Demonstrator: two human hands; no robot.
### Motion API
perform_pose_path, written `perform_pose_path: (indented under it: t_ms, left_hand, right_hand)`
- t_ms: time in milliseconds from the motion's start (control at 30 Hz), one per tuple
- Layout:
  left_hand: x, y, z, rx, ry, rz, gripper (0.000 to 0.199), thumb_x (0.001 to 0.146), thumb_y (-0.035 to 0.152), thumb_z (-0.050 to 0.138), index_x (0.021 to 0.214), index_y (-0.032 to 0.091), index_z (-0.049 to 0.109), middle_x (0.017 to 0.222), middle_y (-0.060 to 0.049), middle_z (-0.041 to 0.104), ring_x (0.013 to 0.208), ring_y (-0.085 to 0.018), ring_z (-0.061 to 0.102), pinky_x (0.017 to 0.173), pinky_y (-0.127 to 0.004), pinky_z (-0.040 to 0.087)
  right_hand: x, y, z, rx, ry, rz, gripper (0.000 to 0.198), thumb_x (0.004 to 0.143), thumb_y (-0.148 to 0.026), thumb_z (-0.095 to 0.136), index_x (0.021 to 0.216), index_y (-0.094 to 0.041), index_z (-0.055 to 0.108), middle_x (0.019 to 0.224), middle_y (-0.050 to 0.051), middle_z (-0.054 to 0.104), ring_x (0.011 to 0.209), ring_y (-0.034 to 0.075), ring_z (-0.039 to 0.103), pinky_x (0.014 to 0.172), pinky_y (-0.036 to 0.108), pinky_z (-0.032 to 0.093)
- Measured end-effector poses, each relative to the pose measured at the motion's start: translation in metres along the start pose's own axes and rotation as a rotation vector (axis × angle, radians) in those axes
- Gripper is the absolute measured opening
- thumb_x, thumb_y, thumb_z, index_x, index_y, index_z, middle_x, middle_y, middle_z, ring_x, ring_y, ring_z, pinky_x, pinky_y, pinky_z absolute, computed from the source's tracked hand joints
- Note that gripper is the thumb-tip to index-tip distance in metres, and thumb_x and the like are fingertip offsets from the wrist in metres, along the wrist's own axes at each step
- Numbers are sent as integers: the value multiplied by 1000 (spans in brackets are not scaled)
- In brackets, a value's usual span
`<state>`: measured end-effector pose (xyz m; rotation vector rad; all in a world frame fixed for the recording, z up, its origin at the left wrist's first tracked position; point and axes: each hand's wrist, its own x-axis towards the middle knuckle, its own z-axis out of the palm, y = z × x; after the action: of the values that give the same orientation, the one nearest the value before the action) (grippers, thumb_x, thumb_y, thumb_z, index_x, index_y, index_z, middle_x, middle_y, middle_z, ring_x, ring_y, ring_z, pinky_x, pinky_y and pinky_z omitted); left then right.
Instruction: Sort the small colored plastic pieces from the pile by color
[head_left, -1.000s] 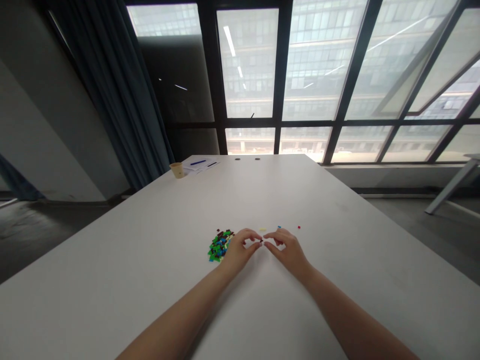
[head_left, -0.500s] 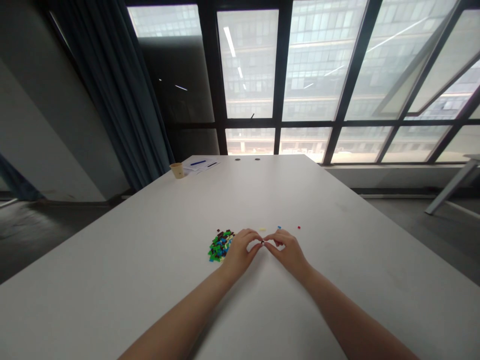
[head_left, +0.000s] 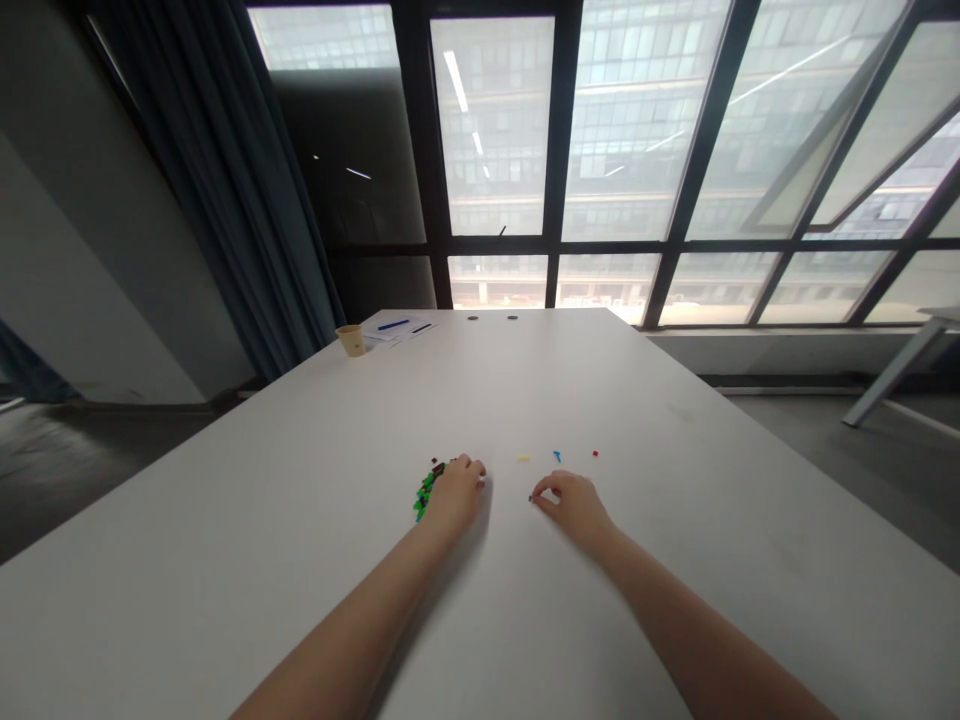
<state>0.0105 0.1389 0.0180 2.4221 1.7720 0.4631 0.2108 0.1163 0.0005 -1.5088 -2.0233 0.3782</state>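
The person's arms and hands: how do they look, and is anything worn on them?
The left forearm and right forearm are bare, with no sleeve in view. The left hand and right hand are ungloved; no watch or bracelet shows, and small rings cannot be judged.

I can read no words or numbers: the small mark [head_left: 357,346] on the tan cup [head_left: 349,338] is too tiny, the papers [head_left: 382,334] beside that cup too far.
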Motion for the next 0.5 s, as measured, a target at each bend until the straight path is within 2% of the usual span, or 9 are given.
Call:
perform_pose_path:
  t_ms: [200, 367, 500]
  left_hand:
    - [-1, 1, -2, 189, -37, -32, 19, 76, 13, 44, 88, 14, 58, 93, -14, 55, 92, -25, 50, 75, -34, 39]
    - [3, -2, 0, 237, -110, -40, 21, 76, 9, 41, 90, 12, 57, 94, -12, 57, 92, -23, 52, 78, -32, 40]
    - [6, -5, 0, 171, -180, -45, 25, 77, 5, 36, 91, 11, 57, 97, -13, 57, 95, -21, 51, 84, -31, 37]
  right_hand:
    - [-2, -7, 5, -4, -51, 2, 10, 69, -24, 57, 69, -25, 67, 71, 0, 65, 63, 13, 54, 61, 25, 37]
    - [0, -3, 0, 40, -88, 35, 13, 70, -29, 56, 71, -24, 68, 74, 0, 66, 65, 13, 54, 62, 23, 38]
    - [5, 9, -11, 68, -36, 107, 18, 71, -33, 53, 74, -23, 68, 74, 2, 65, 65, 14, 54, 62, 24, 38]
